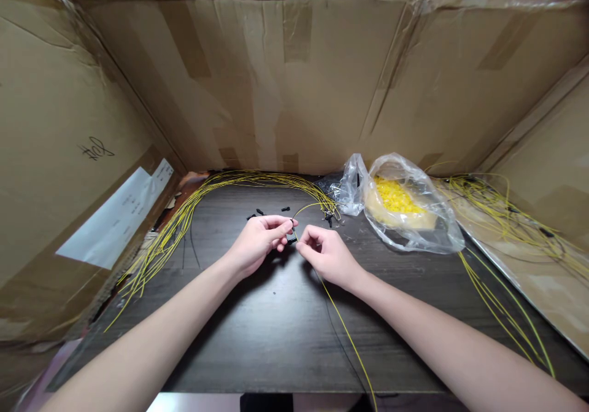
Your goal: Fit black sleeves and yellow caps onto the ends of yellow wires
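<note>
Fingers clamped, your left hand (260,242) pinches a small black connector (291,239), your right hand (330,256) a yellow wire (344,322); its tail, crossing the worktop's (257,353) near edge, could snag.

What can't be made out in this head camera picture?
All in the head view:
Thin yellow wire at the right hand: lower end, cut off by the bottom edge.
Small black piece by the left hand: too small to tell whether it's held.
White paper sheet: print too small to read.
Yellow pieces in the clear plastic bag: shapes too small.
</note>
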Demonstrator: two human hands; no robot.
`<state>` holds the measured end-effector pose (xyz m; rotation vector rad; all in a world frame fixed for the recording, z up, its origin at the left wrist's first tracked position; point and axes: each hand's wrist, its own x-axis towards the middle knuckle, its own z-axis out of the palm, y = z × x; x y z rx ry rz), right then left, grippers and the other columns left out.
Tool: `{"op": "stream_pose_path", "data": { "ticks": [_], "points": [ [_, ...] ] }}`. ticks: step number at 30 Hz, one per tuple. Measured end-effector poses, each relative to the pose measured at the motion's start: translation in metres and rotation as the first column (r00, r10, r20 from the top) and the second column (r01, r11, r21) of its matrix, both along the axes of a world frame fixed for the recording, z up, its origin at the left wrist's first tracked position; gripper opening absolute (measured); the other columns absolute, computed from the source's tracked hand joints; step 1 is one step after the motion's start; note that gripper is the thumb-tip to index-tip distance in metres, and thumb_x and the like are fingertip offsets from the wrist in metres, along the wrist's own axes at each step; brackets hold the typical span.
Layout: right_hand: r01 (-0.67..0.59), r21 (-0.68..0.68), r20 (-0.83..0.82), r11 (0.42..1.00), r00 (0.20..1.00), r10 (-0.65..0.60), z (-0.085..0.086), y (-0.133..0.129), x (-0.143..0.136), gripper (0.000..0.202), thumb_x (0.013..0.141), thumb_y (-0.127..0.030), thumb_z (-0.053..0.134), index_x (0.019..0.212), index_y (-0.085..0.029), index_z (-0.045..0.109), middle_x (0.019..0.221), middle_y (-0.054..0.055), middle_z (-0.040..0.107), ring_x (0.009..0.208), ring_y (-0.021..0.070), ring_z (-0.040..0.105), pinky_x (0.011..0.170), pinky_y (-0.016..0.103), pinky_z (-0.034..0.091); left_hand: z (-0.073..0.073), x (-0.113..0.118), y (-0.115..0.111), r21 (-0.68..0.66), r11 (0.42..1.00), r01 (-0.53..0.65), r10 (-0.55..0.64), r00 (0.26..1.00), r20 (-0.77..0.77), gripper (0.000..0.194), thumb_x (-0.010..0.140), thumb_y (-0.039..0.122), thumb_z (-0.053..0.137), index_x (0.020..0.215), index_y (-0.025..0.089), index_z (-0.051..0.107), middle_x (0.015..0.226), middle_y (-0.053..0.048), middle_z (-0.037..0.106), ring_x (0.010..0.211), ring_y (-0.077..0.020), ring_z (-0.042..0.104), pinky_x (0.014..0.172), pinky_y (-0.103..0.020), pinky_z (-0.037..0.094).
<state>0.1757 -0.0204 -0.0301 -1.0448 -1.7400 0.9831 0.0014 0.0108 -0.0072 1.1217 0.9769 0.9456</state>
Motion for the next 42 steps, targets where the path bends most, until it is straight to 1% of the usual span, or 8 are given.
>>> {"op": "stream_pose_path", "data": {
  "ticks": [5, 15, 24, 27, 30, 32, 37, 42],
  "points": [
    [-0.039, 0.004, 0.056, 0.999, 0.998, 0.039, 0.001, -0.003, 0.0, 0.012, 0.075, -0.013, 0.055, 0.066, -0.018, 0.05, 0.058, -0.004, 0.05, 0.053, 0.0095, 0.042, 0.052, 0.022, 0.033, -0.001, -0.002, 0.002, -0.016, 0.999, -0.037, 0.037, 0.999, 0.031, 0.031, 0.068, 0.032, 0.085, 0.089, 0.012, 0.076, 0.082, -0.005, 0.064, 0.06, -0.0067, 0.049, 0.052, -0.02, 0.039],
    [-0.143, 0.073, 0.167, 0.987, 0.977, 0.129, 0.004, -0.007, -0.001, 0.018, 0.068, -0.01, 0.053, 0.058, -0.019, 0.041, 0.054, -0.005, 0.044, 0.051, 0.0089, 0.039, 0.052, 0.022, 0.029, -0.001, -0.007, 0.008, -0.04, 0.994, -0.099, 0.102, 0.993, 0.057, 0.028, 0.069, 0.029, 0.083, 0.09, 0.011, 0.076, 0.079, -0.004, 0.062, 0.06, -0.0062, 0.05, 0.053, -0.019, 0.04],
    [-0.307, 0.111, 0.262, 0.945, 0.927, 0.27, 0.004, -0.01, 0.001, 0.02, 0.066, -0.008, 0.055, 0.057, -0.019, 0.041, 0.054, -0.006, 0.043, 0.05, 0.0083, 0.038, 0.052, 0.022, 0.028, 0.001, -0.01, 0.012, -0.058, 0.987, -0.148, 0.152, 0.986, 0.064, 0.028, 0.068, 0.025, 0.083, 0.091, 0.01, 0.077, 0.076, -0.004, 0.061, 0.061, -0.0067, 0.05, 0.053, -0.018, 0.041],
    [-0.249, 0.07, 0.202, 0.966, 0.952, 0.231, 0.004, -0.008, 0.001, 0.02, 0.075, -0.015, 0.058, 0.059, -0.018, 0.047, 0.054, -0.005, 0.047, 0.051, 0.0089, 0.041, 0.053, 0.022, 0.031, 0.001, -0.011, 0.011, -0.044, 0.991, -0.129, 0.132, 0.989, 0.07, 0.028, 0.069, 0.027, 0.083, 0.091, 0.011, 0.077, 0.076, -0.004, 0.062, 0.061, -0.007, 0.05, 0.055, -0.019, 0.041],
    [-0.092, 0.003, 0.072, 0.996, 0.993, 0.091, 0.004, -0.005, 0.0, 0.024, 0.087, -0.031, 0.057, 0.067, -0.018, 0.053, 0.06, -0.003, 0.053, 0.055, 0.0102, 0.045, 0.055, 0.023, 0.034, 0.001, -0.009, 0.008, -0.036, 0.997, -0.074, 0.077, 0.994, 0.074, 0.029, 0.069, 0.029, 0.084, 0.091, 0.012, 0.078, 0.074, -0.003, 0.061, 0.061, -0.0072, 0.049, 0.056, -0.02, 0.04],
    [-0.015, -0.032, -0.011, 0.999, 1.0, 0.014, 0.003, -0.002, -0.001, 0.023, 0.088, -0.036, 0.057, 0.073, -0.018, 0.056, 0.064, -0.002, 0.055, 0.057, 0.0108, 0.046, 0.056, 0.023, 0.036, 0.001, -0.007, 0.005, -0.027, 0.999, -0.03, 0.032, 0.997, 0.066, 0.03, 0.069, 0.031, 0.084, 0.092, 0.012, 0.078, 0.071, -0.002, 0.06, 0.061, -0.0075, 0.048, 0.057, -0.021, 0.04],
    [0.018, -0.062, -0.127, 0.998, 0.992, -0.026, 0.0, 0.002, -0.002, 0.02, 0.086, -0.032, 0.058, 0.072, -0.017, 0.057, 0.066, -0.001, 0.055, 0.061, 0.0116, 0.047, 0.059, 0.024, 0.038, 0.001, -0.001, -0.002, 0.018, 0.999, 0.031, -0.031, 0.999, 0.014, 0.031, 0.072, 0.034, 0.082, 0.094, 0.013, 0.078, 0.07, -0.002, 0.059, 0.06, -0.0081, 0.047, 0.057, -0.023, 0.037],
    [0.022, -0.057, -0.121, 0.998, 0.992, -0.029, -0.001, 0.002, -0.001, 0.017, 0.081, -0.025, 0.058, 0.067, -0.018, 0.052, 0.064, -0.002, 0.052, 0.06, 0.0112, 0.045, 0.058, 0.024, 0.037, 0.001, 0.0, -0.003, 0.04, 0.999, -0.003, 0.003, 1.0, 0.01, 0.031, 0.071, 0.033, 0.082, 0.093, 0.013, 0.078, 0.071, -0.002, 0.061, 0.06, -0.0082, 0.047, 0.057, -0.024, 0.037]
  ]
}}
